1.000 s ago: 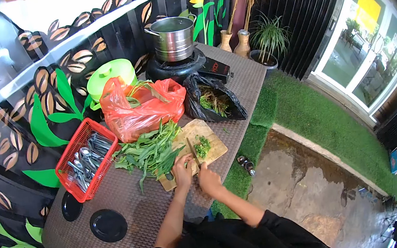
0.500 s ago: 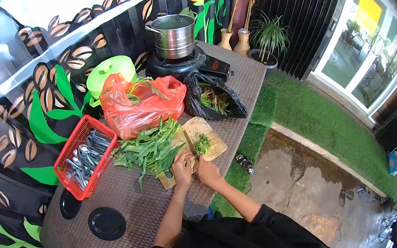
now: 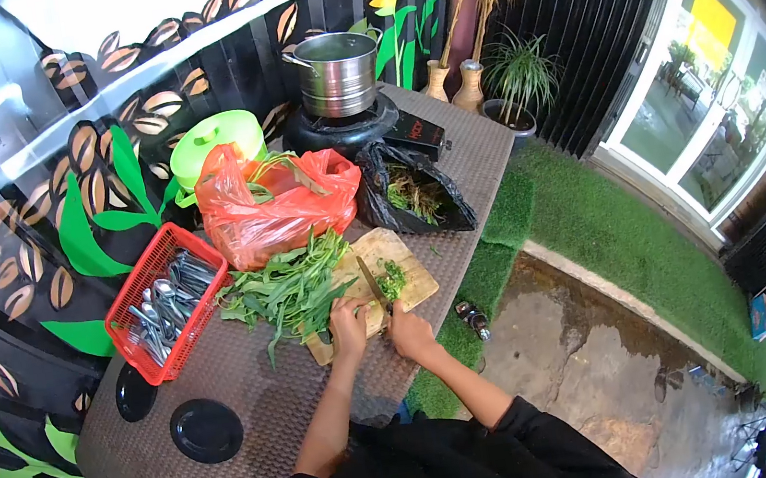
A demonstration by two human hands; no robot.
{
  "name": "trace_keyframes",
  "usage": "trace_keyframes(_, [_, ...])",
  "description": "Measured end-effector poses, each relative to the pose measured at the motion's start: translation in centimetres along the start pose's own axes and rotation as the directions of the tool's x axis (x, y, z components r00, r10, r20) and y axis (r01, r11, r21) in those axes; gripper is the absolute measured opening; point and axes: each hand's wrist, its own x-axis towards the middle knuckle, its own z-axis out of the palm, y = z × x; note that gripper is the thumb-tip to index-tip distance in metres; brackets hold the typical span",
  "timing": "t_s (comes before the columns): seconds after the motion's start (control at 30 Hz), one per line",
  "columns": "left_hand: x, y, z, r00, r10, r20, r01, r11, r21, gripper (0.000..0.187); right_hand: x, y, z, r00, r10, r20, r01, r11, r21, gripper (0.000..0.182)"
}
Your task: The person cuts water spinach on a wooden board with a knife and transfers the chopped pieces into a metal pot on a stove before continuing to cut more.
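Beyond your cutting board (image 3: 419, 275), the red bag (image 3: 274, 222) and black bag (image 3: 450, 189) block you; leafy greens (image 3: 284, 293) crowd your left hand (image 3: 348, 329). You can cross bare tabletop (image 3: 263, 395) between it and the 2 black plates (image 3: 206, 430).

Hands (image 3: 348, 328) curled, side by side; forearms (image 3: 331, 414) bare.

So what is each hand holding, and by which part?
The right hand holds the knife by its handle. Whether the left hand, at the cutting board, holds anything cannot be told.

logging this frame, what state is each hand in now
Left hand: curled over the cutting board; whether it holds anything cannot be told.
Right hand: closed, holding the knife.
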Motion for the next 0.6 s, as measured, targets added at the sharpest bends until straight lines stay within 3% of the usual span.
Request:
trace_keyframes(0.17, [0.1, 0.6, 0.3, 1.0, 0.009, -0.021, -0.009, 1.0, -0.012, 0.008, -0.6, 0.2, -0.9, 0.999, -0.032, 0.015, 0.033, 0.999, -0.037, 0.035])
trace_keyframes(0.27, [-0.2, 0.6, 0.5, 0.999, -0.012, -0.041, 0.011, 1.0, -0.026, 0.009, -1.2, -0.9, 0.4, 0.997, -0.021, -0.069, 0.017, 0.999, -0.049, 0.024])
trace_keyframes(0.33, [-0.3, 0.4, 0.6, 0.999, 0.002, -0.043, -0.003, 1.0, -0.03, 0.009, -1.2, -1.6, 0.9, 0.997, 0.054, 0.05, -0.053, 0.998, -0.016, 0.04])
trace_keyframes(0.47, [-0.4, 0.7, 0.4, 0.999, 0.025, -0.045, -0.026, 0.999, -0.032, 0.008, 1.0, -0.5, 0.0, 1.0, -0.013, -0.015, 0.013, 1.0, 0.024, 0.028])
trace_keyframes(0.6, [-0.3, 0.7, 0.4, 0.998, 0.019, -0.067, -0.022, 0.999, -0.04, 0.007, -1.2, -1.5, 0.3, 0.998, 0.068, -0.016, -0.067, 0.997, 0.036, 0.028])
